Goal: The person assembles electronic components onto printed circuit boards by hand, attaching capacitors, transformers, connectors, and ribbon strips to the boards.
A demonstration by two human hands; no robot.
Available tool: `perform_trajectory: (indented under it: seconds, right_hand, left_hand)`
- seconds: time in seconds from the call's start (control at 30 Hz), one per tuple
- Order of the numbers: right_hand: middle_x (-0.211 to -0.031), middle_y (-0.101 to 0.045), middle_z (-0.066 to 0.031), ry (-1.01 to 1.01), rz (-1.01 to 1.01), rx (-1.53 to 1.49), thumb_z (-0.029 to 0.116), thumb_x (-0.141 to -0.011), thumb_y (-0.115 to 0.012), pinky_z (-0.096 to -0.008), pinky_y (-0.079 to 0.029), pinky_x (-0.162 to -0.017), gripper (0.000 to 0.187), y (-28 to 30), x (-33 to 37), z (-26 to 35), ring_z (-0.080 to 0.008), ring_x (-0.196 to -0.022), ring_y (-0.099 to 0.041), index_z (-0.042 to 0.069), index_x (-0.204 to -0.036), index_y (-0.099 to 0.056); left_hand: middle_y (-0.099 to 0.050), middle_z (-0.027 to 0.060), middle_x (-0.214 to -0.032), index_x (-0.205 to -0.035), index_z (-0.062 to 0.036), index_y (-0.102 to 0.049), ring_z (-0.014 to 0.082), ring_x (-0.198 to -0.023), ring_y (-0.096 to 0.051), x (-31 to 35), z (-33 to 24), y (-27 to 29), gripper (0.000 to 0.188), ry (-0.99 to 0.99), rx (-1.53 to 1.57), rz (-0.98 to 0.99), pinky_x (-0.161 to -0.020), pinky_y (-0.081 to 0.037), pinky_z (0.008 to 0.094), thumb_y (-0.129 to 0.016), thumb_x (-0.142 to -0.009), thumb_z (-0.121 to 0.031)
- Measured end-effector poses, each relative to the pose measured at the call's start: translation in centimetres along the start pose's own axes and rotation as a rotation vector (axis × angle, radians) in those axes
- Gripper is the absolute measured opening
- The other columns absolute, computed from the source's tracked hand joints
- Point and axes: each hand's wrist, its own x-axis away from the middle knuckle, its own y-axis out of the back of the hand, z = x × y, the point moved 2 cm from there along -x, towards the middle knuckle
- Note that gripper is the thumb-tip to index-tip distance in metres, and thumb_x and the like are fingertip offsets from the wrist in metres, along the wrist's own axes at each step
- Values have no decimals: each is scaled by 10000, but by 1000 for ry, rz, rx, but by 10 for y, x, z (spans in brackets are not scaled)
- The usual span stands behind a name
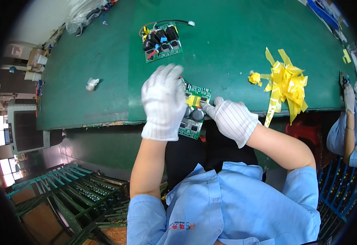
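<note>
Both of my hands wear white striped gloves. My left hand [163, 101] lies spread over the left part of a green circuit board [195, 111] at the near edge of the green table [235, 36], covering much of it. My right hand [230, 118] grips the board's right side, a finger pressing on its top near the yellow part and black capacitors. A second green circuit board [161, 41] with black parts, blue and yellow pieces and a black cable lies farther back on the table.
A heap of yellow tape strips [285, 81] lies to the right, a crumpled white scrap [92, 83] to the left. Another person's gloved hand and blue sleeve [348, 122] work at the far right. Green racks [68, 192] stand below left, a grey machine [23, 128] at the left.
</note>
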Motion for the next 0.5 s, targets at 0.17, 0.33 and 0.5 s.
perform_trajectory:
  seconds: [0.17, 0.33, 0.5]
  right_hand:
    - [-925, -570, -186, 19, -43, -105, 77, -892, -502, -461, -525, -621, 445, 0, -6, 1, -337, -748, -651, 96, -1334, -551]
    - [-904, -570, -184, -14, -39, 57, 93, -913, -497, -463, -524, -592, 378, 10, -13, 12, -338, -744, -653, 89, -1284, -566]
    - [-911, -581, -193, 15, -21, 122, 105, -919, -497, -460, -532, -595, 339, 21, -18, 14, -346, -744, -662, 84, -1248, -580]
  left_hand:
    - [-611, 120, -1275, -1305, -101, -562, 346, -1213, -553, 33, 19, -8, 413, 203, -43, 54, -1021, -412, 488, -608, -898, -150]
    - [-605, 123, -1271, -1335, -107, -538, 346, -1208, -548, 29, 18, -11, 437, 166, 6, 94, -1026, -397, 497, -598, -904, -144]
    - [-608, 124, -1258, -1337, -101, -535, 339, -1192, -552, 30, 18, -12, 438, 159, 57, 111, -1026, -396, 494, -594, -904, -134]
